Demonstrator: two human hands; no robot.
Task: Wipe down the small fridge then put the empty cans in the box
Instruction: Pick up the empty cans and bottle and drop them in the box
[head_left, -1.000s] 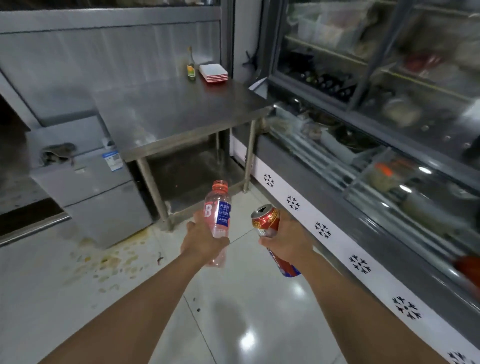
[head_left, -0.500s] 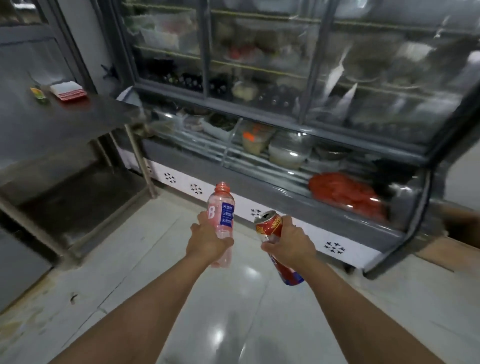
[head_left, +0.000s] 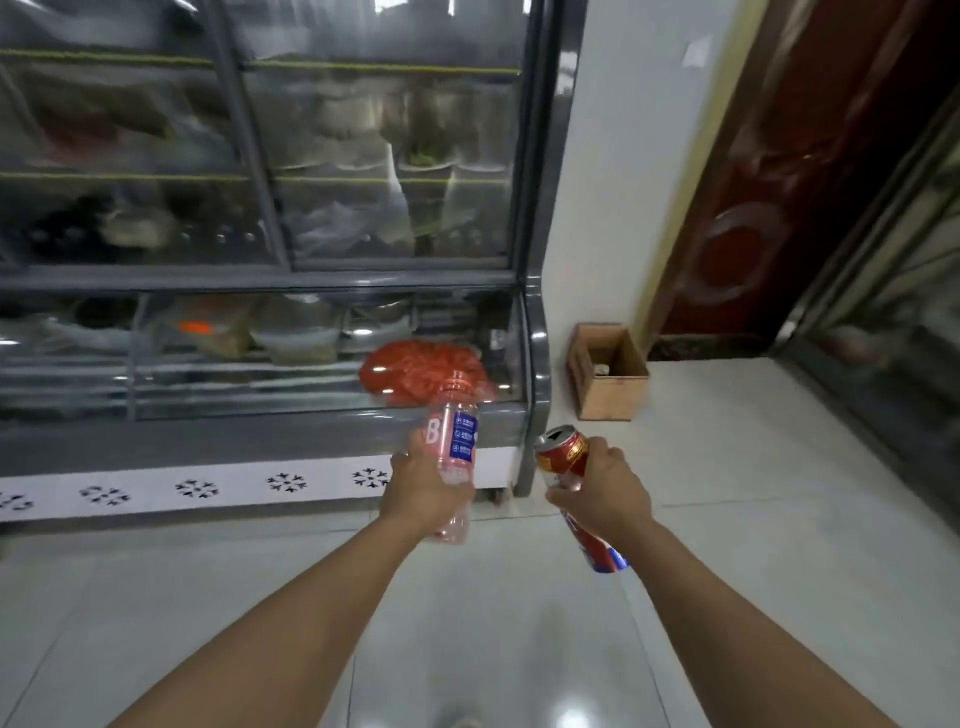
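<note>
My left hand (head_left: 423, 488) grips a clear pink plastic bottle (head_left: 456, 431) with a blue label, held nearly upright. My right hand (head_left: 605, 488) holds a red and blue drink can (head_left: 563, 452), its opened top tilted to the left. Both are at chest height over the floor. An open cardboard box (head_left: 613, 389) stands on the floor ahead and to the right, against the white wall beside the fridge's end. Something small lies inside it, too blurred to tell what.
A large glass-fronted display fridge (head_left: 537, 338) fills the left and centre, with food containers and a red bag behind the glass. A dark red door (head_left: 769, 208) is behind the box. A dark glass cabinet (head_left: 893, 312) lines the right side. Glossy tiled floor (head_left: 727, 519) lies between.
My view has swung to the right, from the steel table along the fridge to its right end. The box and the red door have come into view. Both hands still hold the bottle and can.
</note>
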